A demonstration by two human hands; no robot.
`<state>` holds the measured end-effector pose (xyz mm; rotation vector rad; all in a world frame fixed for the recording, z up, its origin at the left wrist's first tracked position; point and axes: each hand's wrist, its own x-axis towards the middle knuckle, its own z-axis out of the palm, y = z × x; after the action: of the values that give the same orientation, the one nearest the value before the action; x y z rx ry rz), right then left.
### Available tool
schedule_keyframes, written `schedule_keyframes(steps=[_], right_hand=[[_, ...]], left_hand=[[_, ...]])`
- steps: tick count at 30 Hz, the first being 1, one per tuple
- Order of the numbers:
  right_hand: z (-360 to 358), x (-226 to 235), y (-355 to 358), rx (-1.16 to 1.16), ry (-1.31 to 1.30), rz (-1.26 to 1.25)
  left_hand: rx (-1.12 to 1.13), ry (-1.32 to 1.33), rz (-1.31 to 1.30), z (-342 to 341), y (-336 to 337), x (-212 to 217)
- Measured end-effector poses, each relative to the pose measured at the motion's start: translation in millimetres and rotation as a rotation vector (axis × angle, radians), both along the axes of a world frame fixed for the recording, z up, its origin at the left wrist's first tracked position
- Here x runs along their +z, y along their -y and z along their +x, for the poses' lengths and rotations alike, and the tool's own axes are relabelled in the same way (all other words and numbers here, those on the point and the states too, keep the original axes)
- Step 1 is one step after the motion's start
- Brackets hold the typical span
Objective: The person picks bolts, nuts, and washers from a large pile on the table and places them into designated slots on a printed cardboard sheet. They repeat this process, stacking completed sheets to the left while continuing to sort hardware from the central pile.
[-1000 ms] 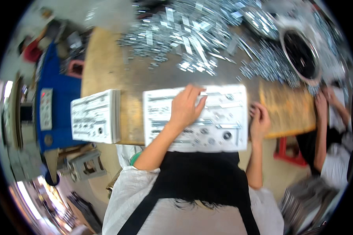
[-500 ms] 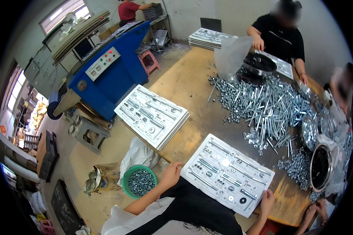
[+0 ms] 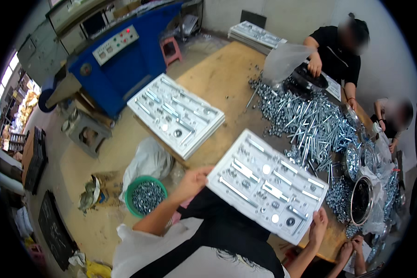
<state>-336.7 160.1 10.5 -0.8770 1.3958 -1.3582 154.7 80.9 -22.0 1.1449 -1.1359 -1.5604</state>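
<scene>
A white printed card (image 3: 260, 191) carries bolts, nuts and washers set out in groups across its face. My left hand (image 3: 195, 181) grips its left corner, and my right hand (image 3: 319, 225) holds the right edge, thumb on top. The card is held tilted in front of my body, over the near table edge. Just beyond it, to the left, lies a stack of similar cards (image 3: 207, 135) bearing hardware. Past the card's far right side, a large heap of loose bolts and nuts (image 3: 306, 125) covers the wooden table (image 3: 208, 76).
Below left, a green basin (image 3: 130, 204) full of small metal parts stands beside a white sack (image 3: 146, 162). A blue machine (image 3: 129, 69) and a grey stool (image 3: 85, 132) are farther left. Steel bowls (image 3: 362, 200) line the right. Co-workers sit across and along the table.
My view has shifted. The card looks slightly larger and brighter, still between both hands. Across the table, a co-worker's hand has moved into the dark bowl.
</scene>
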Motion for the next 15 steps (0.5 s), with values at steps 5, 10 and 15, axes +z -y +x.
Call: schedule_keyframes(steps=[5, 10, 15], right_hand=[[51, 41, 58, 0.087, 0.003, -0.061], [130, 18, 126, 0.202, 0.162, -0.016], [243, -10, 183, 0.275, 0.256, 0.073]], left_hand=[[0.091, 0.018, -0.145, 56, 30, 38], [0.27, 0.224, -0.188, 137, 84, 38], [0.47, 0.439, -0.11, 232, 155, 37]])
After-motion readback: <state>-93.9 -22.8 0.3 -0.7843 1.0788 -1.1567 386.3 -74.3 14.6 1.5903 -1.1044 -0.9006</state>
